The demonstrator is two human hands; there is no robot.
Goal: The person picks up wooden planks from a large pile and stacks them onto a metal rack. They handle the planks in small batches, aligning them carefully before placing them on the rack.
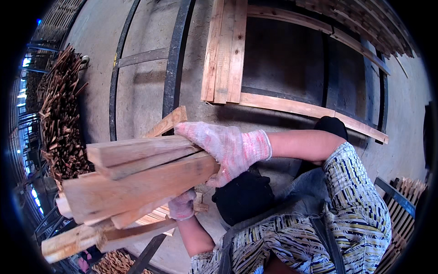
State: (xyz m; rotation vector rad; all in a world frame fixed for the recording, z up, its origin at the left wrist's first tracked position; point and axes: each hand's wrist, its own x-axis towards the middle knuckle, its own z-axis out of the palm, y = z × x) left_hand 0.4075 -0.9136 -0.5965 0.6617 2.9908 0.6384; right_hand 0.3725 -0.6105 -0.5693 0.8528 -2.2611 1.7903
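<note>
A loose bundle of short wooden boards (141, 183) is held up in front of me, its far ends pointing left and its pieces stacked unevenly. My right hand (228, 148), in a white and pink knitted glove, is closed around the right-hand ends of the upper boards. Lower down, my left hand (182, 204) in a matching glove bears the bundle from beneath. The boards hide most of its fingers.
A dark metal frame (175, 55) stands ahead, beside long pale planks (223, 55) laid side by side. A heap of thin wood scraps (64, 118) rises at the left. More slats are stacked at the upper right (365, 23) and lower right (404, 205).
</note>
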